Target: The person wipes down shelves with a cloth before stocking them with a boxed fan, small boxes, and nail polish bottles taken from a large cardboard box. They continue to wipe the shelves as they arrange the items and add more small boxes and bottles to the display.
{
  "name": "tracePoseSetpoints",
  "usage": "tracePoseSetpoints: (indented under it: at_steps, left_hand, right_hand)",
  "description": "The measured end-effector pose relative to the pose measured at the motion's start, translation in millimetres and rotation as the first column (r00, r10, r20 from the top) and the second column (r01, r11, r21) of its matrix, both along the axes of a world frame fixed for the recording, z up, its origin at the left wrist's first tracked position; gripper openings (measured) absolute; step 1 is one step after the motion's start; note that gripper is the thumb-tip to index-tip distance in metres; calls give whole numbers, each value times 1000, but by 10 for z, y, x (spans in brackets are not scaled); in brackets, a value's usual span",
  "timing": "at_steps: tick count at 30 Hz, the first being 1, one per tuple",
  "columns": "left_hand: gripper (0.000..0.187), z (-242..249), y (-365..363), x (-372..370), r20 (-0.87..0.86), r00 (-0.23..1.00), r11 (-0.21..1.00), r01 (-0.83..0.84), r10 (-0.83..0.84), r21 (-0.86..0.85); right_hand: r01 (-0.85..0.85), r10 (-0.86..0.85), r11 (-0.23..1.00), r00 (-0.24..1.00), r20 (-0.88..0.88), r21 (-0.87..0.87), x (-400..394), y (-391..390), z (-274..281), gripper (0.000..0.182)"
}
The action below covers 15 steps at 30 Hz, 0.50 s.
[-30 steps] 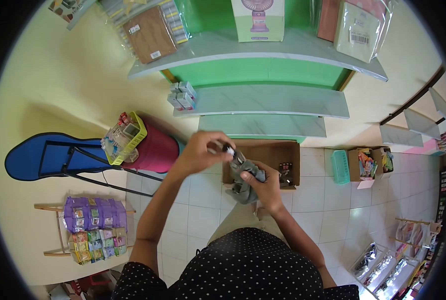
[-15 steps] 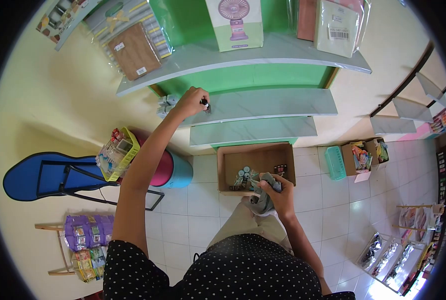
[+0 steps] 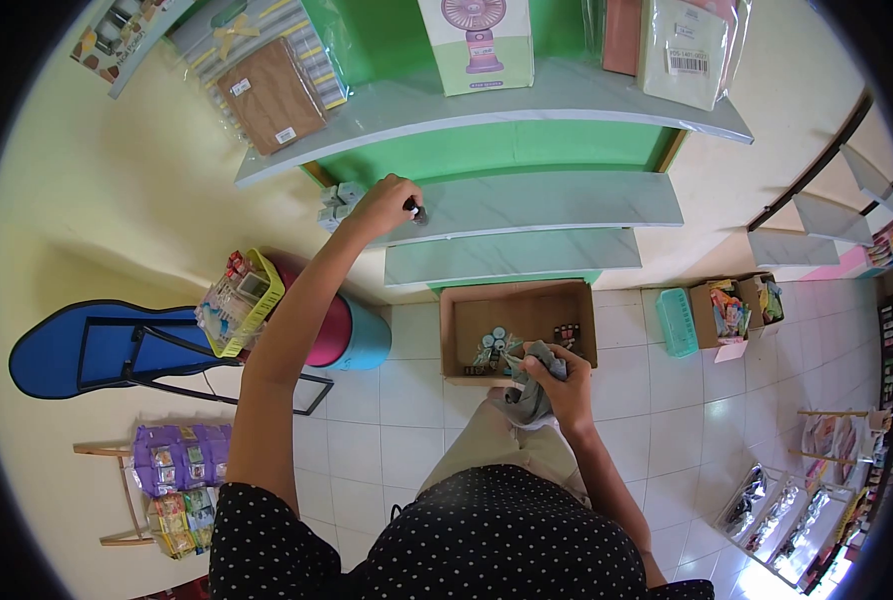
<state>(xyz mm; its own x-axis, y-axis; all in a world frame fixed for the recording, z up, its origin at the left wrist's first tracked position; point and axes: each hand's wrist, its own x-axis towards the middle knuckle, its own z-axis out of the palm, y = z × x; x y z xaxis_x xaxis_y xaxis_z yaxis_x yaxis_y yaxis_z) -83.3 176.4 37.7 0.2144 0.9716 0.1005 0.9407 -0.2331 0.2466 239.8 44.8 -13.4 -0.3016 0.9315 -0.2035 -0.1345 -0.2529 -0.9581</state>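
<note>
My left hand (image 3: pixel 389 207) is closed on a small black-capped bottle (image 3: pixel 415 210), low over the left end of the grey middle shelf (image 3: pixel 547 203). Small pale boxes (image 3: pixel 339 205) stand just beside its wrist, at the shelf's left end. In front of my body, my right hand (image 3: pixel 565 385) grips a crumpled grey cloth (image 3: pixel 529 400). That cloth hangs at the near edge of an open cardboard box (image 3: pixel 452 330) on the floor. Small jars (image 3: pixel 494 340) and little dark items (image 3: pixel 567 334) lie inside the box.
Above is a shelf (image 3: pixel 387 115) with a fan box (image 3: pixel 479 50) and wrapped packs. A yellow-green basket (image 3: pixel 257 310) sits by a blue and pink bin (image 3: pixel 367 335) at left, near a folded blue chair (image 3: pixel 57 350). A turquoise basket (image 3: pixel 677 322) and small cartons stand at right.
The view has shifted slightly. Both hands keep nearly the same places, the left still on the small bottle and the right still on the cloth.
</note>
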Motion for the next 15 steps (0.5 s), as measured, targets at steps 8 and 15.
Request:
tracePoseSetpoints:
  at_steps: [8, 15]
  left_hand:
    - [19, -92, 33, -163, -57, 998, 999, 42, -40, 34]
    - [20, -61, 47, -127, -73, 997, 1000, 1, -3, -26]
  right_hand:
    - [-33, 34, 999, 998, 43, -14, 38, 13, -2, 21]
    - [19, -19, 1000, 1000, 17, 10, 22, 15, -40, 22]
